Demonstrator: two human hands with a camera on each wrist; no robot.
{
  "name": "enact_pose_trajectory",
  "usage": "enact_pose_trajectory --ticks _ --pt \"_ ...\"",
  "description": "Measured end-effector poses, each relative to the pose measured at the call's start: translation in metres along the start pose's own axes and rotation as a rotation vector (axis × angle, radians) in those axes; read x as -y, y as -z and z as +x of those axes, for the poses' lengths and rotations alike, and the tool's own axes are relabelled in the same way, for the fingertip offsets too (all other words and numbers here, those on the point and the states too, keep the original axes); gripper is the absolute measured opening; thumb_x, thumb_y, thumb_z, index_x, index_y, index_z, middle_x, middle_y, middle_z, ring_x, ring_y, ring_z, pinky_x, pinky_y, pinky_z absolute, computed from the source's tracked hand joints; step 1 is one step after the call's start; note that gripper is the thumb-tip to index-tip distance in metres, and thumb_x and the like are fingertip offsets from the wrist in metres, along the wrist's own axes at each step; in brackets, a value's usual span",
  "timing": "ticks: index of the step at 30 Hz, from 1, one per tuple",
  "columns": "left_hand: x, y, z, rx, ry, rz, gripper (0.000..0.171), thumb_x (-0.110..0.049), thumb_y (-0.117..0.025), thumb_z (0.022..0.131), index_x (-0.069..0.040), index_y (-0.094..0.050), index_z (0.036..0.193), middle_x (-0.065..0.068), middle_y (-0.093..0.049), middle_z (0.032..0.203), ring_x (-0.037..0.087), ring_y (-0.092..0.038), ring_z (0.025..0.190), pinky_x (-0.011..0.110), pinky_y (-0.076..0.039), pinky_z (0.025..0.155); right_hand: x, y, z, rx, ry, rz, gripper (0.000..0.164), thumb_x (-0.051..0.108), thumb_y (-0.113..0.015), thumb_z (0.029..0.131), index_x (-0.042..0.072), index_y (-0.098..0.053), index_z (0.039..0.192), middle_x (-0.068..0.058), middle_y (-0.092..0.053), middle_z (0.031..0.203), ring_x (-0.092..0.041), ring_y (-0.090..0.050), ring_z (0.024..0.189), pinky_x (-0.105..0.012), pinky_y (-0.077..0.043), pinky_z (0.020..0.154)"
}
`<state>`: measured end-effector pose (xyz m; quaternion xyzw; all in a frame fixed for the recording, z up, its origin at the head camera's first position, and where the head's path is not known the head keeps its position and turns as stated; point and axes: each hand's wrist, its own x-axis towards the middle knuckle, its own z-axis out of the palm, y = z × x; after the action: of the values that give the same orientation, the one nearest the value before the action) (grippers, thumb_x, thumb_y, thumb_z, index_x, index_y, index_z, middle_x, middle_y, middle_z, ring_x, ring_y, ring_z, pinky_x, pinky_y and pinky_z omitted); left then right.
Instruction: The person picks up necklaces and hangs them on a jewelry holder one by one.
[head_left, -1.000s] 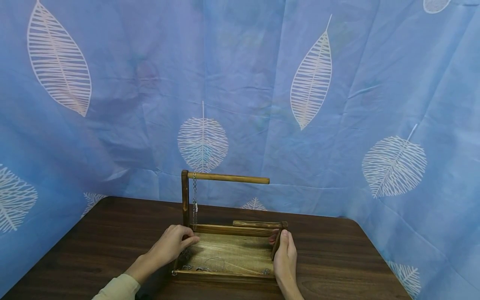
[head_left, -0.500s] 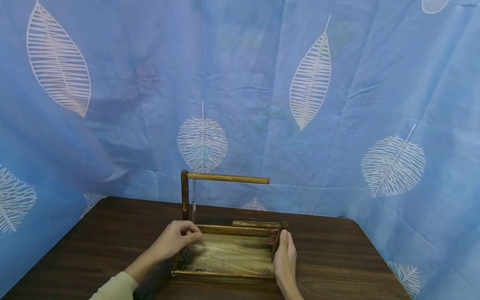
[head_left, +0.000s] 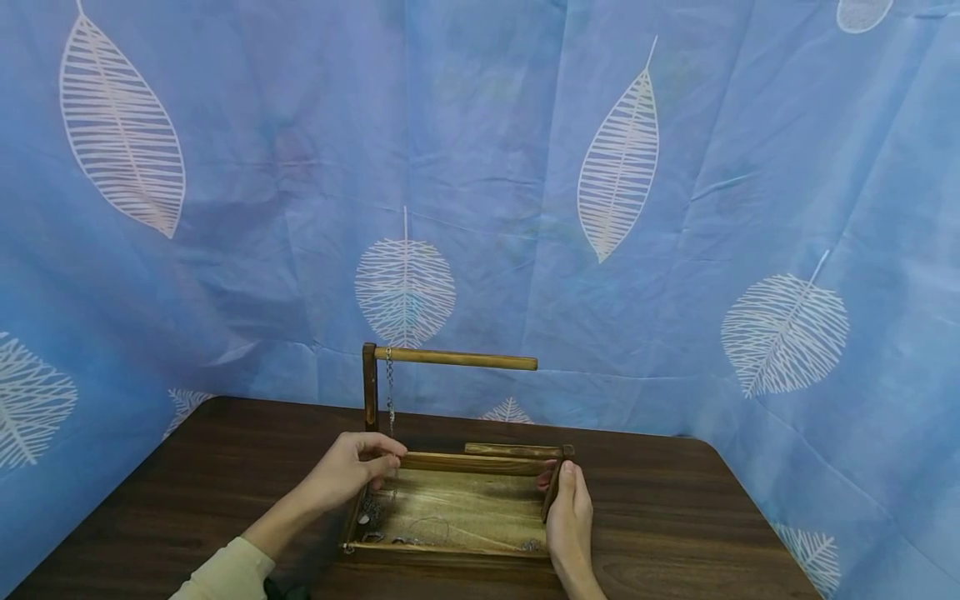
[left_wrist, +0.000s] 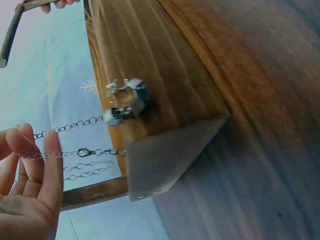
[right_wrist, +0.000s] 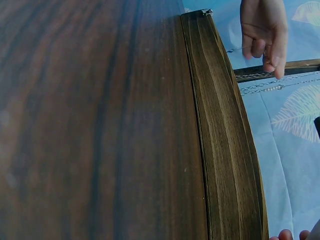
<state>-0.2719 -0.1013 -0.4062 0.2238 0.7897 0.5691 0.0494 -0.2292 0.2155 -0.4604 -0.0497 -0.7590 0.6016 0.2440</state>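
A wooden jewellery stand has a shallow tray [head_left: 480, 504] and two arms on posts. My left hand [head_left: 348, 471] is over the tray's back left corner, beside the tall post [head_left: 371, 392]. In the left wrist view, a thin silver chain [left_wrist: 100, 152] with a clasp runs between the thumb and fingers of that hand. Another silver chain [head_left: 389, 375] hangs from the upper bar [head_left: 457, 357]. My right hand [head_left: 572, 517] grips the short right post [head_left: 552, 492], fingers behind it. An ornament with clear stones [left_wrist: 125, 100] lies against the tray's outer front wall.
Small silver jewellery [head_left: 369, 510] lies in the tray's left corner, with more pieces [head_left: 531, 545] at the right front. A lower bar [head_left: 513, 450] extends from the right post. The dark wooden table [head_left: 675, 517] meets a blue leaf-patterned curtain [head_left: 495, 167] behind.
My left hand has risen slightly and shifted a little right, exposing more jewellery in the tray's left corner. My right hand keeps its place on the post.
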Motion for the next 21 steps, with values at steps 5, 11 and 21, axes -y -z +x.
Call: enact_pose_trajectory --ticks 5,11,21 --pt "-0.008 0.002 0.000 -0.005 -0.006 -0.048 0.022 -0.009 -0.064 0.100 -0.001 -0.070 0.119 0.019 -0.067 0.105 0.025 -0.058 0.058 0.043 -0.056 0.058 0.000 0.000 0.000 0.002 -0.002 -0.005 0.053 0.038 -0.021 0.112 -0.001 -0.056 0.123 -0.014 -0.062 0.102 -0.028 -0.058 0.095 -0.040 -0.048 0.080" --pt "-0.021 0.008 0.001 0.009 -0.009 -0.047 0.025 -0.013 -0.061 0.102 -0.003 -0.069 0.123 0.019 -0.069 0.106 0.016 -0.050 0.050 0.044 -0.052 0.048 0.002 0.000 -0.001 -0.003 -0.016 -0.007 0.056 0.042 -0.022 0.112 -0.001 -0.056 0.123 -0.015 -0.061 0.102 -0.029 -0.059 0.095 -0.040 -0.048 0.082" --pt "-0.041 0.016 0.001 -0.018 -0.016 -0.032 0.025 -0.015 -0.060 0.103 -0.006 -0.069 0.124 0.010 -0.069 0.109 0.016 -0.049 0.052 0.037 -0.049 0.045 0.002 -0.001 -0.001 -0.015 -0.027 -0.002 0.056 0.043 -0.023 0.111 -0.001 -0.057 0.121 -0.015 -0.062 0.101 -0.028 -0.059 0.095 -0.039 -0.048 0.083"
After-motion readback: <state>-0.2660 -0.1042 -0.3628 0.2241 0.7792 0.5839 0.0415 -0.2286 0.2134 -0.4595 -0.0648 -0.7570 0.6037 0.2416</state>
